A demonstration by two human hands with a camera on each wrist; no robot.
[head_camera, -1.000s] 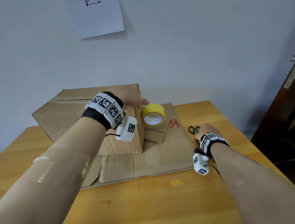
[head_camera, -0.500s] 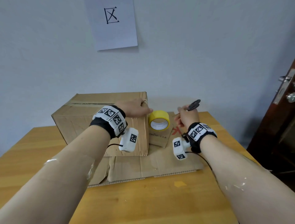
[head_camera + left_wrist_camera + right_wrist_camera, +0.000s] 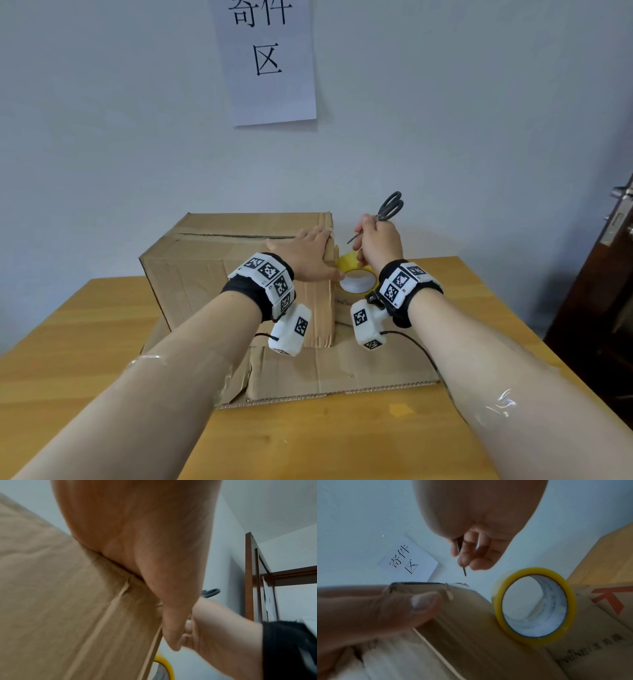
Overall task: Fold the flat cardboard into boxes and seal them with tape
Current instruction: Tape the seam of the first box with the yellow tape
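A folded brown cardboard box [image 3: 219,274] stands on a flat cardboard sheet [image 3: 342,373]. My left hand [image 3: 308,253] lies flat on the box's top right corner, with the thumb [image 3: 412,604] pressed against the side edge. Just right of that corner, my right hand [image 3: 368,236] grips dark scissors [image 3: 390,205] by the blades. Their handles point up and the tip [image 3: 464,572] pokes out below the fingers. A yellow tape roll [image 3: 356,281] leans against the box's right side, directly under the right hand.
A wooden table [image 3: 102,325] carries everything and ends at a pale wall. A paper sign [image 3: 267,58] hangs on the wall above the box. A dark wooden door [image 3: 616,257] stands at the right. A smaller flat carton with a red mark [image 3: 607,597] lies under the tape.
My right hand lifted the scissors off the table at the right and carried them up and left to the box's corner. The left hand stayed on the box. The head view tilted upward.
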